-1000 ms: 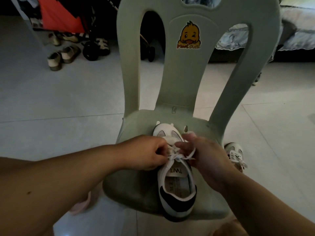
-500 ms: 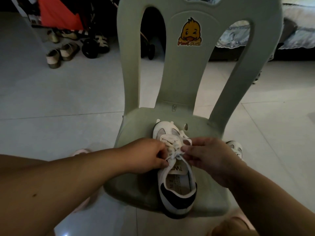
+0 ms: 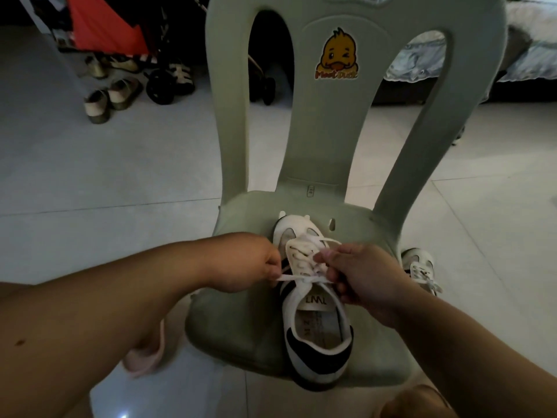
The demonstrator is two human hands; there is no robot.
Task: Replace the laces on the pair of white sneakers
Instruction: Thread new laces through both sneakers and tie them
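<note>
As they're drawing apart, left hand and right hand are pinching the lace taut, knot seemingly tightening.

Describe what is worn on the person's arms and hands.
Nothing is worn: the left hand and right hand are bare, without gloves, rings or a watch in view. The left forearm and right forearm show no sleeve; the left carries one small dark spot.
</note>
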